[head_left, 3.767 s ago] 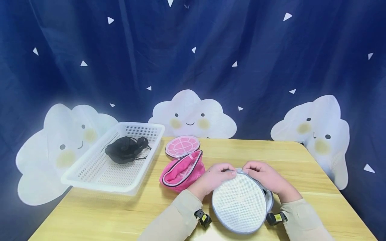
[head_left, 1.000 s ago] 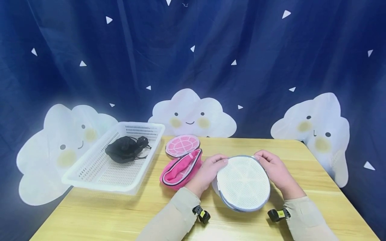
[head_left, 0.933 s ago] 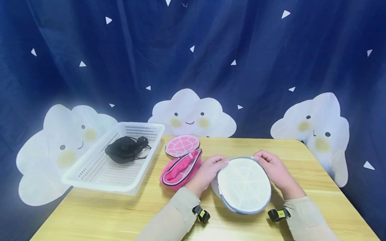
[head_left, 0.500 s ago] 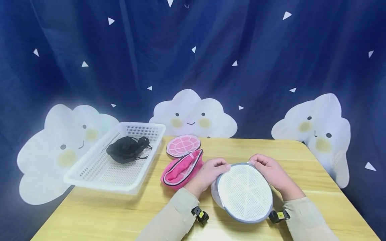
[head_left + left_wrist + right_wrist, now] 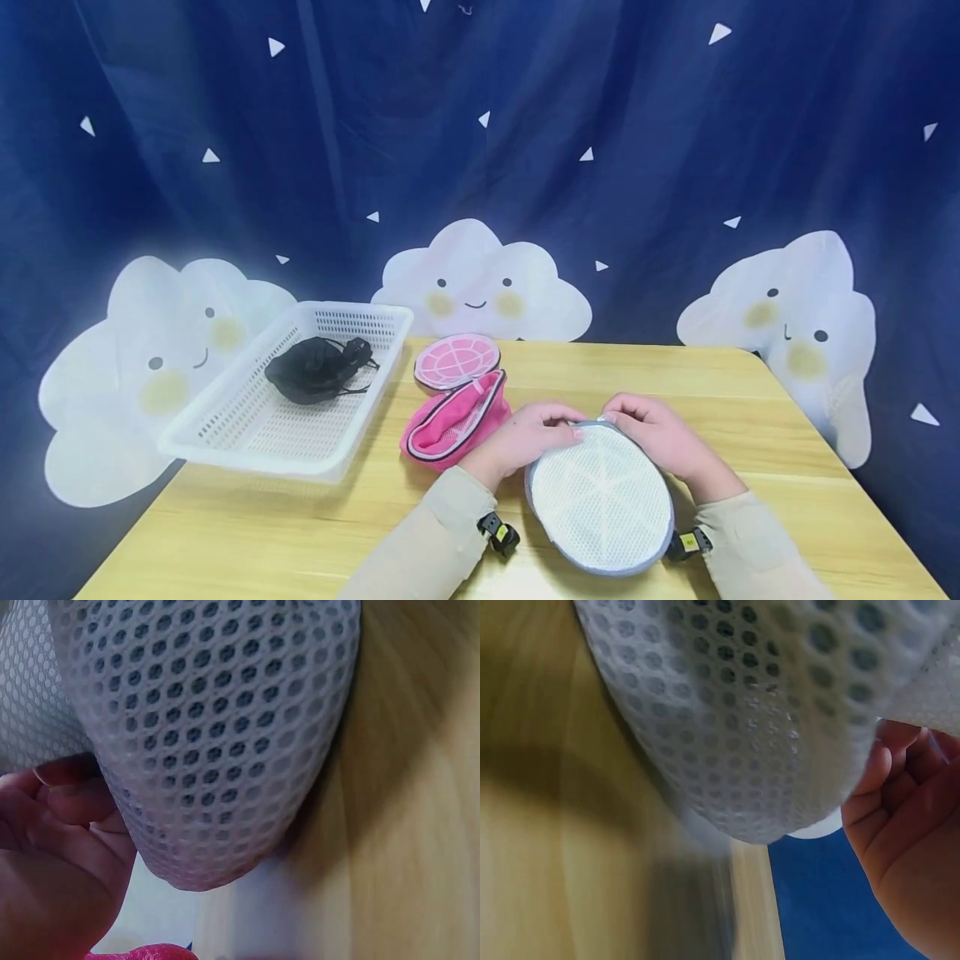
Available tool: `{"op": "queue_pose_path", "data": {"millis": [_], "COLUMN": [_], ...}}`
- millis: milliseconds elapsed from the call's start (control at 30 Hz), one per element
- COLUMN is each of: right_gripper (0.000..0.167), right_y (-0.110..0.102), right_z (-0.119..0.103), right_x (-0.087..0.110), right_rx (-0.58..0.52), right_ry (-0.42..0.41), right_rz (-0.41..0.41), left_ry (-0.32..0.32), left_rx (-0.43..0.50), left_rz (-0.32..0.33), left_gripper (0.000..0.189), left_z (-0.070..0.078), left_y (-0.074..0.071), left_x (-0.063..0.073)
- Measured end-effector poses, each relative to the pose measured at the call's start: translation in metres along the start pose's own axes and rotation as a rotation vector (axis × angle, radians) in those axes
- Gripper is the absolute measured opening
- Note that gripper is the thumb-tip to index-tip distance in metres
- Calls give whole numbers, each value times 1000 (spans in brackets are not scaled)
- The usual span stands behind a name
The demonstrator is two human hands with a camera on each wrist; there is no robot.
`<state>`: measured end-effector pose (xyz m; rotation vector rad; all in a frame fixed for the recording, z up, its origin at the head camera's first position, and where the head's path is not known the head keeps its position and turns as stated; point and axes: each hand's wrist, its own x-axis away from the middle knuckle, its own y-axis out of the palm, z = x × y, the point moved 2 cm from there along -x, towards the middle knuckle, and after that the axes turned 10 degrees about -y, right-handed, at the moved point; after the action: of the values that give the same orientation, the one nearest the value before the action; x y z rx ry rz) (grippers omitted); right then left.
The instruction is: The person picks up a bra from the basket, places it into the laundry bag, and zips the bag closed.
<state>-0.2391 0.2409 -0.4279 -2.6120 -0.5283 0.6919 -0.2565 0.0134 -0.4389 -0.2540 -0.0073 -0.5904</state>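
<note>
A round white mesh laundry bag [image 5: 600,504] with blue-grey edging stands on the table close to the person, its flat ribbed lid tilted towards the head camera. My left hand [image 5: 531,435] pinches the far-left part of its rim, thumb on top of the lid. At the far middle of the rim, my right hand [image 5: 662,435] pinches the edge beside a small pale tab. Both wrist views show the honeycomb mesh side wall [image 5: 202,735] close up, with something dark behind its holes. The fingers of the right hand [image 5: 907,802] are curled at the rim.
Left of the bag sits an unzipped pink mesh bag [image 5: 453,421], its round pink lid [image 5: 457,362] folded back behind it. A white perforated basket [image 5: 255,458] at the left holds a black drawstring pouch [image 5: 315,371]. The wooden table [image 5: 720,379] ends at a blue curtain.
The right hand has slid left along the rim towards the left hand, and the bag has come nearer the person. The gap at its right side, seen earliest, no longer shows.
</note>
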Motion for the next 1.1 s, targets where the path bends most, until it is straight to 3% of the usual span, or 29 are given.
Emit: {"op": "queue_pose_path", "data": {"millis": [267,600,1100], "right_gripper": [18,18,16], "right_y": [8,10,10], "right_z": [-3,-5,-10], "right_x": [-1,-1,-2], "right_rx": [13,9,39], "right_ry": [-9,-20,-36], "right_rz": [-39,-63,-34], "left_ry": [11,27,15], "left_rx": [-96,-122,-120], "left_rz": [-2,19,76], "left_gripper": [23,15,14], "left_z": [0,-3,-3], "left_y": [2,2,1], "left_x": [0,-1,-3]}}
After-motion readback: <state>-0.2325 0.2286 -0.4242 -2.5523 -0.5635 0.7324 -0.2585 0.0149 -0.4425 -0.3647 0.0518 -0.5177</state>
